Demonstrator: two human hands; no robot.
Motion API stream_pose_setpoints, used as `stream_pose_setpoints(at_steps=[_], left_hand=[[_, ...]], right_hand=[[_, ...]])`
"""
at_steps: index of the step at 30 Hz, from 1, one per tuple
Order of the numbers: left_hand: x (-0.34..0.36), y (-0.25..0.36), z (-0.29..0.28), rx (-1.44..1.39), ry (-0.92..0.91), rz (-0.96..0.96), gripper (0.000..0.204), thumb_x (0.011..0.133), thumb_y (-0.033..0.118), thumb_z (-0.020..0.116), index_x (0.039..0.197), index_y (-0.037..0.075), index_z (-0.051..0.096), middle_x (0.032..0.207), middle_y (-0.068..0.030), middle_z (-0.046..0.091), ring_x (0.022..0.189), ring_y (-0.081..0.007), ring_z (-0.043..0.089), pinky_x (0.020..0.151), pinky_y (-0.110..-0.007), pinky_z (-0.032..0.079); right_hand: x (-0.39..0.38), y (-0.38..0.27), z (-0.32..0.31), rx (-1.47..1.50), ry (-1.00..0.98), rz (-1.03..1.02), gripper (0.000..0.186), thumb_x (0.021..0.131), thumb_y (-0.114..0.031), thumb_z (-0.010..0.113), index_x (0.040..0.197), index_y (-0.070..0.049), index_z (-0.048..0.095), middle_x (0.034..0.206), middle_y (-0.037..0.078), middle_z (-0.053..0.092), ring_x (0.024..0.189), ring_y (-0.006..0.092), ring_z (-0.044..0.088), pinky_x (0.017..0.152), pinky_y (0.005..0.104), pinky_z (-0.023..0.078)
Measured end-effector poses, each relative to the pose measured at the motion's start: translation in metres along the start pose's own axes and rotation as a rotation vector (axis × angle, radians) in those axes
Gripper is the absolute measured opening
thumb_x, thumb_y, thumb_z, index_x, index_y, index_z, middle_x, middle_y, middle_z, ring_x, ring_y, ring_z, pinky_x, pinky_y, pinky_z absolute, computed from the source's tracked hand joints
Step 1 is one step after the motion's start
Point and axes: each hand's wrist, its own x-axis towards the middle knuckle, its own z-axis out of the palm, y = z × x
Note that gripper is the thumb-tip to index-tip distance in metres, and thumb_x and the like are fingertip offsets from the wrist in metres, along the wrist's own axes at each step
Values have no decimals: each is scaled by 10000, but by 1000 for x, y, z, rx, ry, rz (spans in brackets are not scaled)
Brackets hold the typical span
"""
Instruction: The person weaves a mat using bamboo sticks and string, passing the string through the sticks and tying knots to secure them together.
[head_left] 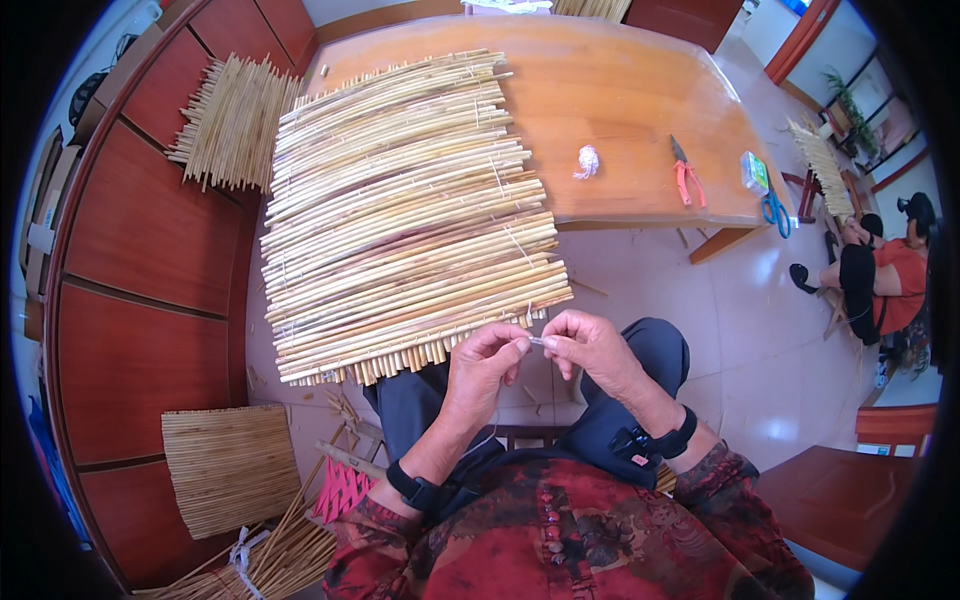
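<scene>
My left hand (485,362) and right hand (597,354) pinch a thin pale strand (536,341), perhaps thread, too small to confirm, by the near edge of the stick mat (405,215) overhanging the table (620,90). Risks: loose pinch, strand slips; hard tug, mat shifts.

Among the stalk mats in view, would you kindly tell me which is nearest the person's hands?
The large mat spread over the table: its near edge is beside the left hand and right hand, while the others sit farther off.
</scene>
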Motion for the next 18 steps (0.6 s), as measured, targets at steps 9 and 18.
stream_pose_setpoints(at_steps=[9, 18], left_hand=[[7, 1, -3, -34, 18, -23, 49, 816, 48, 594, 864, 40, 599, 620, 38, 505, 479, -23, 401, 420, -171, 304], [20, 0, -4, 308, 139, 113, 40, 813, 36, 578, 842, 25, 603, 644, 22, 522, 475, -27, 429, 413, -163, 325]], right_hand=[[23, 2, -1, -1115, 259, -646, 221, 725, -74, 638, 934, -136, 604, 794, 72, 504, 680, 239, 562, 583, 335, 467], [39, 7, -7, -1030, 252, -658, 136, 715, -97, 650, 844, -120, 613, 741, 70, 509, 718, 260, 573, 594, 357, 471]])
